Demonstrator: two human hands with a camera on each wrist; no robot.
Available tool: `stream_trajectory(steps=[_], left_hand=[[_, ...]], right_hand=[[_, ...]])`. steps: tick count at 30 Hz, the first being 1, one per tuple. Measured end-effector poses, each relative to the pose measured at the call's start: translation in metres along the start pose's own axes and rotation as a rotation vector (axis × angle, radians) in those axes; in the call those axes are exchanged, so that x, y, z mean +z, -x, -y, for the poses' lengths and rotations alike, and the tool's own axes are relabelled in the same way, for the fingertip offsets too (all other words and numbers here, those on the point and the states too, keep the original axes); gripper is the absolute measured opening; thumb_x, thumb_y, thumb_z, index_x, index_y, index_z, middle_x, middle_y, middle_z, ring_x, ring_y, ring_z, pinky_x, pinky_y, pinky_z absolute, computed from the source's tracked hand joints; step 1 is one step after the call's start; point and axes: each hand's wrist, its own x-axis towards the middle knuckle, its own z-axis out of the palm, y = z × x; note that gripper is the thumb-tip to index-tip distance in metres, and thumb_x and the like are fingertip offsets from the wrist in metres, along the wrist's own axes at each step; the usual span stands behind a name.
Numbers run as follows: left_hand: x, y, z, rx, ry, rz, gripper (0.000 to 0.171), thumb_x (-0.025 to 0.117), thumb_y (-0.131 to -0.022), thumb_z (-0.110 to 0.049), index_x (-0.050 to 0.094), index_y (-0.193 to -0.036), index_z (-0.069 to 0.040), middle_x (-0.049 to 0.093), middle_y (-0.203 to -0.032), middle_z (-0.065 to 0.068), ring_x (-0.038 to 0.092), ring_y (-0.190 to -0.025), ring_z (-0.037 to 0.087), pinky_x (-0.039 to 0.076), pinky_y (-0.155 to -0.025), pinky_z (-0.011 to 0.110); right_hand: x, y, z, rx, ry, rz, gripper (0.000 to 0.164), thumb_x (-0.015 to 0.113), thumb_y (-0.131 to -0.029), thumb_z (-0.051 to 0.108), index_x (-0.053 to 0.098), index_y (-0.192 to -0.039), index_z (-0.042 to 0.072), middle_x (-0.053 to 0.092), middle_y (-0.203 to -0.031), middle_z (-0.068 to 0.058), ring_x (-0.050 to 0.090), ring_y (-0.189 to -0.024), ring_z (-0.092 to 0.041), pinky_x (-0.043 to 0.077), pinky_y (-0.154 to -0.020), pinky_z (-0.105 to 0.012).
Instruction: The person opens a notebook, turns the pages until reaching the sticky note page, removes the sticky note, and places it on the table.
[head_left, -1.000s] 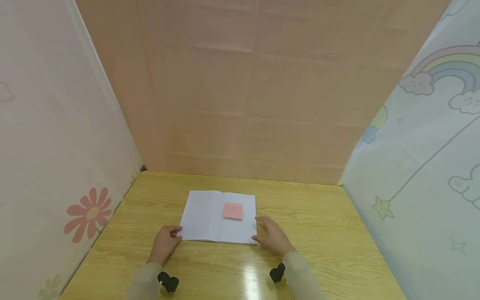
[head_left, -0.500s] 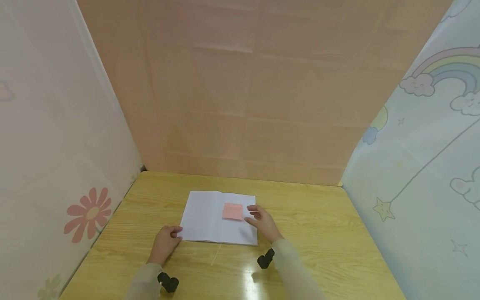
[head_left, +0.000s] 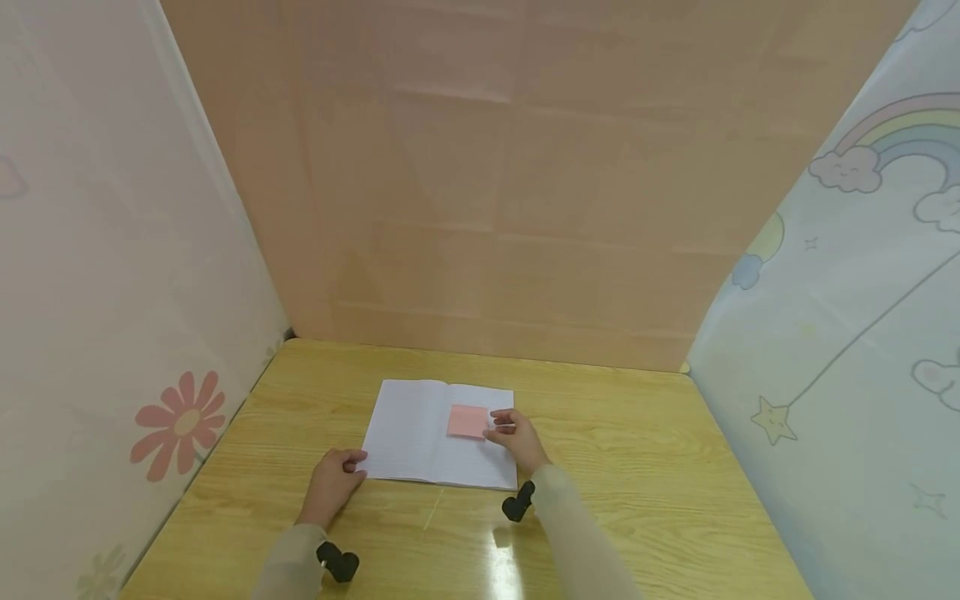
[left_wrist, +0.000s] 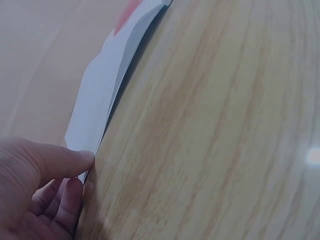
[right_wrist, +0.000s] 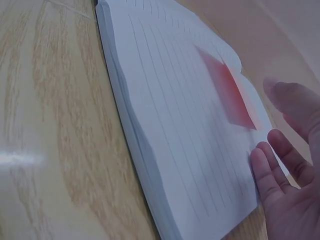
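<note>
A lined notebook (head_left: 401,433) lies spread flat on the wooden table. On its right page sits a pink sticky note (head_left: 468,421), whose edge stands up off the paper in the right wrist view. My left hand (head_left: 332,486) pinches the notebook's near left corner; in the left wrist view the thumb (left_wrist: 75,160) lies along the page edge with curled fingers below. My right hand (head_left: 519,437) hovers over the right page beside the note. Its thumb and fingers are apart, and in the right wrist view the fingers (right_wrist: 270,175) are loosely bent with nothing between them.
The wooden table (head_left: 615,467) extends on both sides of the notebook. A brown backdrop (head_left: 480,208) rises behind it, with patterned side panels left and right. A black wrist device (head_left: 339,562) is on each sleeve.
My right hand has left the notebook's right edge and moved left over the right page to beside the sticky note. My left hand stays at the corner.
</note>
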Motion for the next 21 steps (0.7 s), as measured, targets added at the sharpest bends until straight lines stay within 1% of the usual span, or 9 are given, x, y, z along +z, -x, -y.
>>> stream_trajectory(steps=[3, 5, 8, 12, 14, 17, 21], left_hand=[[0.001, 0.0, 0.0, -0.001, 0.0, -0.002, 0.027, 0.069, -0.082, -0.001, 0.069, -0.109, 0.001, 0.06, -0.099, 0.012, 0.057, -0.091, 0.024, 0.049, -0.078, 0.039], [0.001, 0.0, 0.0, -0.003, 0.0, -0.004, 0.027, 0.069, -0.082, -0.001, 0.07, -0.109, 0.001, 0.06, -0.099, 0.012, 0.057, -0.09, 0.023, 0.049, -0.078, 0.038], [0.001, 0.001, -0.003, -0.008, 0.003, -0.006, 0.027, 0.069, -0.082, -0.001, 0.07, -0.108, 0.001, 0.06, -0.098, 0.012, 0.057, -0.09, 0.023, 0.049, -0.078, 0.036], [0.001, 0.002, -0.006, -0.013, 0.005, -0.006, 0.027, 0.069, -0.082, -0.001, 0.07, -0.109, 0.002, 0.06, -0.099, 0.013, 0.057, -0.091, 0.024, 0.05, -0.078, 0.037], [0.0, 0.002, -0.007, -0.019, 0.006, -0.004, 0.027, 0.069, -0.082, -0.001, 0.069, -0.109, 0.002, 0.06, -0.1, 0.014, 0.058, -0.092, 0.025, 0.05, -0.079, 0.039], [0.0, 0.002, -0.005, -0.035, 0.01, 0.004, 0.027, 0.068, -0.083, -0.001, 0.069, -0.11, 0.002, 0.06, -0.103, 0.014, 0.057, -0.094, 0.025, 0.05, -0.081, 0.041], [-0.002, 0.002, -0.004, -0.029, 0.016, 0.012, 0.028, 0.068, -0.083, 0.0, 0.068, -0.111, 0.003, 0.06, -0.104, 0.015, 0.058, -0.094, 0.026, 0.05, -0.082, 0.043]], right_hand=[[0.001, -0.001, -0.002, 0.006, 0.007, 0.004, 0.044, 0.078, -0.082, 0.021, 0.062, -0.12, 0.005, 0.059, -0.115, -0.014, 0.058, -0.098, -0.023, 0.051, -0.082, -0.032], [0.001, -0.001, -0.004, -0.009, 0.015, 0.013, 0.044, 0.078, -0.082, 0.02, 0.061, -0.119, 0.003, 0.059, -0.114, -0.015, 0.058, -0.098, -0.023, 0.051, -0.081, -0.032], [0.002, -0.001, -0.007, -0.013, 0.029, 0.022, 0.043, 0.08, -0.08, 0.019, 0.062, -0.117, 0.004, 0.06, -0.112, -0.013, 0.058, -0.098, -0.022, 0.051, -0.082, -0.033], [0.006, -0.003, -0.011, -0.011, 0.057, 0.015, 0.04, 0.081, -0.078, 0.016, 0.064, -0.113, 0.006, 0.062, -0.108, -0.01, 0.058, -0.097, -0.02, 0.051, -0.085, -0.034], [0.008, -0.003, -0.011, -0.022, 0.069, 0.012, 0.039, 0.081, -0.078, 0.014, 0.064, -0.111, 0.005, 0.062, -0.106, -0.01, 0.058, -0.096, -0.02, 0.051, -0.084, -0.034], [0.011, -0.004, -0.012, -0.036, 0.088, 0.009, 0.037, 0.08, -0.078, 0.01, 0.064, -0.11, 0.004, 0.063, -0.105, -0.009, 0.058, -0.094, -0.019, 0.051, -0.083, -0.033], [0.013, -0.006, -0.013, -0.032, 0.106, 0.006, 0.034, 0.079, -0.078, 0.008, 0.065, -0.109, 0.005, 0.063, -0.104, -0.008, 0.058, -0.093, -0.018, 0.05, -0.083, -0.034]])
